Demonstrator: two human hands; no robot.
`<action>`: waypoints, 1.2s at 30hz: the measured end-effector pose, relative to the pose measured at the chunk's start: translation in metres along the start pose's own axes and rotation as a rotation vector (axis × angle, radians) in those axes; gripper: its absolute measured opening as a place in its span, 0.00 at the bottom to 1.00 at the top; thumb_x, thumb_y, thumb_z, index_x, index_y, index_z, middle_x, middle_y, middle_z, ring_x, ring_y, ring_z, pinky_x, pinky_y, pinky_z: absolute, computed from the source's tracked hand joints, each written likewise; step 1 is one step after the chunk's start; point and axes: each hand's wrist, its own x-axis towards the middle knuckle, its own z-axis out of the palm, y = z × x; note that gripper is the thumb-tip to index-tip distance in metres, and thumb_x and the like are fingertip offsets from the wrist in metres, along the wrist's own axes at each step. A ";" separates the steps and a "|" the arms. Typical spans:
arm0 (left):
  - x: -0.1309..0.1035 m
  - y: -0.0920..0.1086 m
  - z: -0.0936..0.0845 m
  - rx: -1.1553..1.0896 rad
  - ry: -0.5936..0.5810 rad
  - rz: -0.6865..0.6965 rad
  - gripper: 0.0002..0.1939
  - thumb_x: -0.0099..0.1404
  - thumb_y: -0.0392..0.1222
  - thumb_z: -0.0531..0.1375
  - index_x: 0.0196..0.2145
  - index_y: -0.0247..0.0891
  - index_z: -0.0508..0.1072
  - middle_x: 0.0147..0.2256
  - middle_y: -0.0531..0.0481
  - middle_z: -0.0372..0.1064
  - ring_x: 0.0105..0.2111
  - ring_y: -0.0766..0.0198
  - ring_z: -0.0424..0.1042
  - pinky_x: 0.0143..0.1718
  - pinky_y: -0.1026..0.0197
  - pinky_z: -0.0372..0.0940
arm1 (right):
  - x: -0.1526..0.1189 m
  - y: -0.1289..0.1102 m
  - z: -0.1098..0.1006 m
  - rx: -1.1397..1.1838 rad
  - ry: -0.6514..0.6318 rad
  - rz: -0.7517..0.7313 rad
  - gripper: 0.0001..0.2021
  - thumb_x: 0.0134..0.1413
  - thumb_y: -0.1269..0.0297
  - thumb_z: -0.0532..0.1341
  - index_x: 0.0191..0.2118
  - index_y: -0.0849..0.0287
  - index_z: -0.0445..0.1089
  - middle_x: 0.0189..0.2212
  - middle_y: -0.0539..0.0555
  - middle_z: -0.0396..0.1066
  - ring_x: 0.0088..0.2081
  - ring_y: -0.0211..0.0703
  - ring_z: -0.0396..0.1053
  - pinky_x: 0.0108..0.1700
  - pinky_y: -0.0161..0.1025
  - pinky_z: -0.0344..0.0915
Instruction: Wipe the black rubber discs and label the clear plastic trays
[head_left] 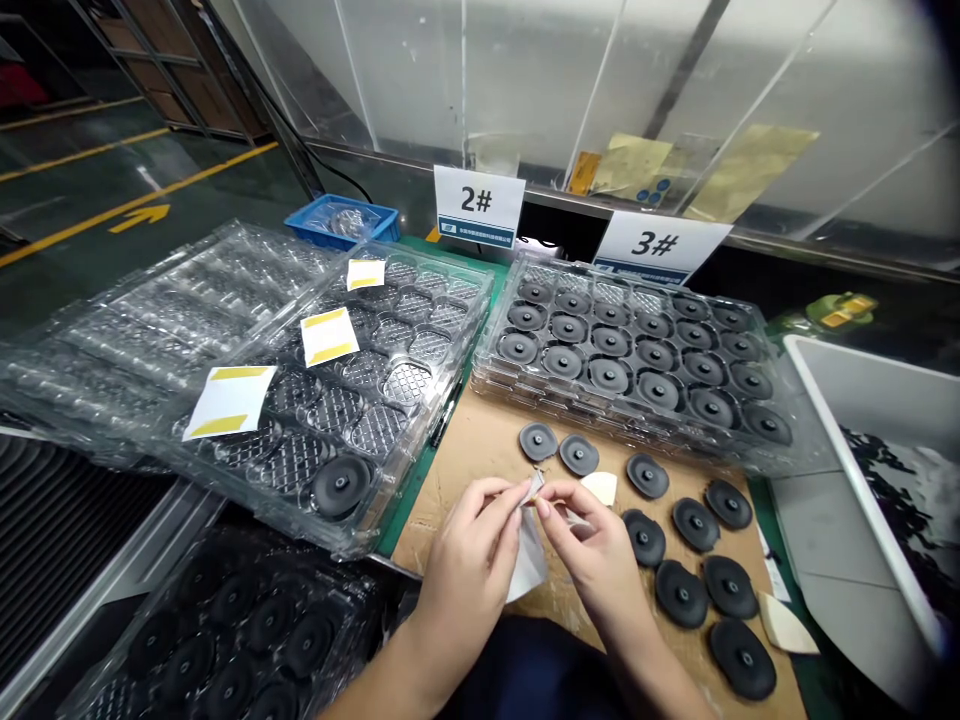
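Left hand: your left hand (469,555) is up over the cardboard sheet (480,445), thumb and forefinger pinching the top corner of a pale paper strip (527,560).
Right hand: your right hand (592,545) meets it at the same corner, fingertips nipping the edge as if splitting a layer off; which layer each hand has, I cannot tell.
Strip: it hangs down between your two wrists, just above the cardboard.
Loose discs: black rubber discs (679,545) lie scattered on the cardboard right of your hands, with two more near the filled tray.
Peeled bits: a pale scrap (600,487) sits just behind your right hand, another (784,622) at the cardboard's right edge.
Right tray: the clear tray by the 3# card (660,245) looks full, a disc in every pocket (637,355).
Left tray: the clear tray (352,390) on your left holds one disc (341,485) in its near corner; the other pockets show bare, three yellow-striped slips (225,400) lying on top.
Progress: by my reading, you're early on, with most of the loose discs not yet trayed.
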 end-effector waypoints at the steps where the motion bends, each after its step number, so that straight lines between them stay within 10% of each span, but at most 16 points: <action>1: 0.001 0.000 -0.001 -0.063 0.001 -0.010 0.16 0.65 0.36 0.49 0.50 0.42 0.66 0.44 0.46 0.67 0.43 0.63 0.67 0.44 0.61 0.64 | 0.000 0.000 0.000 0.014 -0.011 0.009 0.11 0.50 0.56 0.59 0.31 0.60 0.67 0.27 0.52 0.68 0.26 0.37 0.65 0.25 0.31 0.62; 11: 0.007 -0.005 -0.006 -0.099 0.040 -0.043 0.08 0.62 0.37 0.55 0.36 0.40 0.73 0.35 0.52 0.74 0.35 0.66 0.72 0.38 0.66 0.66 | 0.003 0.004 -0.001 0.003 -0.060 0.036 0.10 0.50 0.58 0.60 0.30 0.60 0.68 0.26 0.50 0.67 0.27 0.36 0.64 0.24 0.29 0.60; 23: 0.002 -0.013 -0.010 0.334 0.149 0.472 0.16 0.61 0.29 0.54 0.47 0.33 0.67 0.42 0.42 0.73 0.41 0.60 0.70 0.38 0.58 0.64 | 0.002 -0.003 -0.012 -0.068 -0.180 0.058 0.11 0.51 0.57 0.58 0.34 0.60 0.70 0.32 0.54 0.72 0.32 0.41 0.69 0.30 0.33 0.66; 36: -0.001 -0.017 -0.009 0.368 0.148 0.573 0.17 0.59 0.28 0.56 0.47 0.29 0.66 0.41 0.40 0.73 0.39 0.57 0.71 0.35 0.55 0.66 | 0.001 -0.008 -0.007 -0.051 -0.142 0.150 0.11 0.49 0.58 0.60 0.31 0.62 0.70 0.27 0.52 0.70 0.26 0.36 0.64 0.26 0.31 0.62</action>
